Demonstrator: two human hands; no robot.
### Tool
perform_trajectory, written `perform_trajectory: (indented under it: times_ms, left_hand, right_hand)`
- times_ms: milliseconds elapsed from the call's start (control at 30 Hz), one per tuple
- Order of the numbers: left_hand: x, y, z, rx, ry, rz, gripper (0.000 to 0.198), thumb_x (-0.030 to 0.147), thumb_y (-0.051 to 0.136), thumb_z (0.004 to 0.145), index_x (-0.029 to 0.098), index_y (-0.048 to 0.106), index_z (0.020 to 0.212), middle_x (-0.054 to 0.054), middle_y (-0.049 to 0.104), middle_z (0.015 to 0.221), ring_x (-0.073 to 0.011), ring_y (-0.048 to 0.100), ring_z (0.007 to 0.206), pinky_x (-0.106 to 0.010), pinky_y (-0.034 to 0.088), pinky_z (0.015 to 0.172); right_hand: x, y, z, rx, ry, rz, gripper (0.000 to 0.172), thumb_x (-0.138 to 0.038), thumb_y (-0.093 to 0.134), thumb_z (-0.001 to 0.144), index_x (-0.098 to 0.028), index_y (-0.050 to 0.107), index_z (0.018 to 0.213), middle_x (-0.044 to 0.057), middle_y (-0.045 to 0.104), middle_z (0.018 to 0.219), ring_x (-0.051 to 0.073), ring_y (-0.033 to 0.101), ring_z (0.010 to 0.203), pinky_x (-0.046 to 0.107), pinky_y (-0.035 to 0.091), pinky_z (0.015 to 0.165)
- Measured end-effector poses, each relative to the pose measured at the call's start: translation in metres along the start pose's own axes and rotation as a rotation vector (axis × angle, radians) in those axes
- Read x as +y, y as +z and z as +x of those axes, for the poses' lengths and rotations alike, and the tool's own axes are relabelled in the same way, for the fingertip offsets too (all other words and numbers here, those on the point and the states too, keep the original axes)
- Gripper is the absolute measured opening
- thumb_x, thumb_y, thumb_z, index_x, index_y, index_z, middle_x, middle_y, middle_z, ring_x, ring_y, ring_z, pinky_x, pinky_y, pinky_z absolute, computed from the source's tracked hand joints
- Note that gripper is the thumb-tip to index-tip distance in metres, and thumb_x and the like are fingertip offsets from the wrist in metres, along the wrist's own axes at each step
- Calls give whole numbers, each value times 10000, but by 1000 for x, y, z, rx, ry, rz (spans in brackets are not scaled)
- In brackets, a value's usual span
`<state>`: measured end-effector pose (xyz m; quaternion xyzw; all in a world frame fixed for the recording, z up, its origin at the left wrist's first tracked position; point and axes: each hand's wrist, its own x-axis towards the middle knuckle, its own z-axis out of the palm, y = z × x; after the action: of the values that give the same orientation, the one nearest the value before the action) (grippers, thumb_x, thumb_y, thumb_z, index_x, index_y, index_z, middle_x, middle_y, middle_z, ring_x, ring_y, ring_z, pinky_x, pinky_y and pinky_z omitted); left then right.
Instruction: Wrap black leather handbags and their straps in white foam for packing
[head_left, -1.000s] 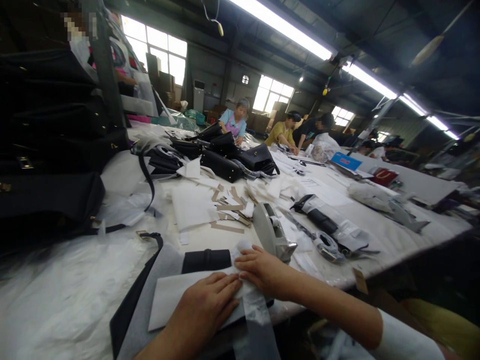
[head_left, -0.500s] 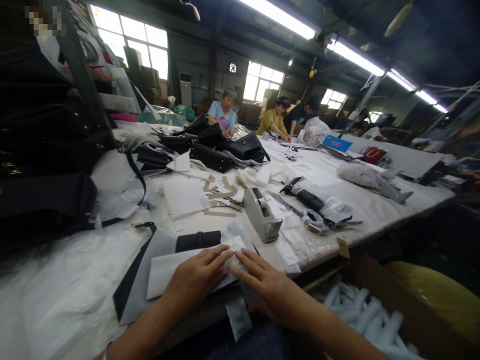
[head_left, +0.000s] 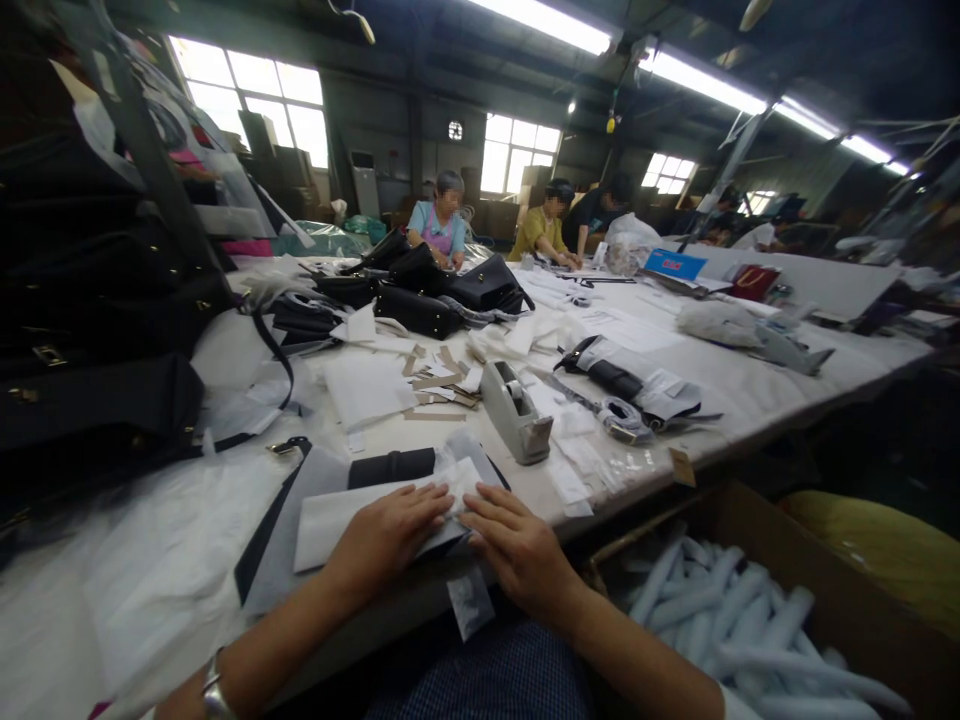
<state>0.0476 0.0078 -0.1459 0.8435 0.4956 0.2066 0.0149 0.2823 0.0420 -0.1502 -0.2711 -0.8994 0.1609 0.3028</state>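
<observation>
My left hand (head_left: 390, 530) lies flat with its fingers stretched over a folded white sheet (head_left: 326, 528). From the other side my right hand (head_left: 517, 550) rests its extended fingers on the sheet's right end, fingertips close to the left ones. Under the sheet is a black bag piece (head_left: 391, 466) with a band across it, partly wrapped in thin pale tissue (head_left: 279, 560). A black strap end with a metal buckle (head_left: 283, 447) pokes out at the upper left. Below my right hand a small clear packet (head_left: 471, 603) hangs at the table edge.
A grey tape dispenser (head_left: 514, 415) stands just beyond my hands, beside cardboard strips (head_left: 442, 385). Black bags (head_left: 420, 310) are heaped farther back and at left. A wrapped bag (head_left: 626, 380) lies right. A box of white rolls (head_left: 720, 600) sits below the table edge. Co-workers sit across.
My hands have shifted slightly on the white sheet and their fingertips are a little farther apart. The view has turned slightly, showing more of the box of rolls.
</observation>
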Motion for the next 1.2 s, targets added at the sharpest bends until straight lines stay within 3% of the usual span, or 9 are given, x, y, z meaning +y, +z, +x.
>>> perform_trajectory:
  times_ms: [100, 267, 367, 500, 633, 733, 833, 967, 1200]
  left_hand:
    - [2, -5, 1, -64, -71, -73, 341, 385, 460, 998, 272, 616, 1279, -23, 648, 1324, -204, 625, 1199, -397, 482, 1051]
    - [1, 2, -3, -21, -11, 15, 462, 432, 553, 941, 231, 549, 1357, -72, 597, 1388, -259, 606, 1221, -462, 474, 1060]
    - [0, 5, -4, 4, 20, 46, 455, 450, 530, 952, 220, 559, 1343, -76, 609, 1373, -261, 614, 1210, -463, 494, 1041]
    - [0, 5, -4, 38, 32, 64, 444, 456, 518, 957, 217, 573, 1327, -77, 621, 1358, -257, 628, 1189, -449, 508, 1026]
    - [-1, 6, -5, 39, 31, 72, 455, 465, 516, 957, 226, 555, 1342, -71, 616, 1365, -251, 623, 1196, -436, 505, 1029]
    - [-2, 7, -5, 31, 24, 88, 474, 479, 517, 953, 226, 543, 1353, -73, 609, 1374, -254, 618, 1203, -440, 499, 1034]
    - [-2, 7, -6, 39, 26, 99, 486, 483, 512, 955, 213, 535, 1359, -81, 604, 1378, -257, 614, 1210, -444, 497, 1037]
    - [-1, 7, -6, 56, 24, 112, 487, 481, 515, 955, 206, 542, 1355, -85, 607, 1375, -253, 619, 1203, -427, 499, 1037]
    - [-3, 11, -6, 95, 40, 89, 435, 434, 527, 960, 241, 552, 1349, -58, 619, 1362, -242, 614, 1213, -429, 496, 1042]
  right_hand:
    - [0, -2, -1, -4, 48, 109, 308, -259, 495, 998, -230, 664, 1254, 59, 639, 1324, 246, 478, 1346, 477, 397, 1137]
    - [0, -12, 4, 35, 84, 301, 276, -264, 504, 1001, -247, 691, 1203, 42, 667, 1281, 227, 509, 1315, 438, 411, 1127]
    - [-4, -19, -3, 167, 145, 336, 246, -254, 511, 998, -240, 701, 1154, 49, 686, 1228, 202, 607, 1188, 369, 467, 1070]
    - [-11, -14, -39, 334, 225, 203, 189, -301, 543, 988, -225, 675, 1101, 53, 715, 1035, 186, 673, 985, 294, 554, 891]
    - [-12, 16, -76, 225, 11, -69, 314, -404, 581, 956, -181, 626, 1172, 93, 704, 1097, 240, 641, 1037, 362, 538, 908]
    - [-8, 43, -81, 247, -108, -243, 214, -214, 494, 1002, -179, 634, 1160, 83, 709, 1135, 235, 626, 1053, 393, 485, 934]
    - [-3, 57, -71, 327, -158, -250, 187, -140, 500, 987, -199, 669, 1041, 41, 741, 961, 187, 639, 919, 357, 466, 862]
    - [-5, 55, -68, 326, -150, -187, 146, -133, 584, 949, -211, 670, 860, -14, 679, 704, 140, 598, 727, 321, 438, 759]
    - [-23, 44, -97, 299, -143, -143, 128, -134, 585, 947, -179, 657, 851, -5, 659, 687, 149, 552, 708, 325, 426, 717]
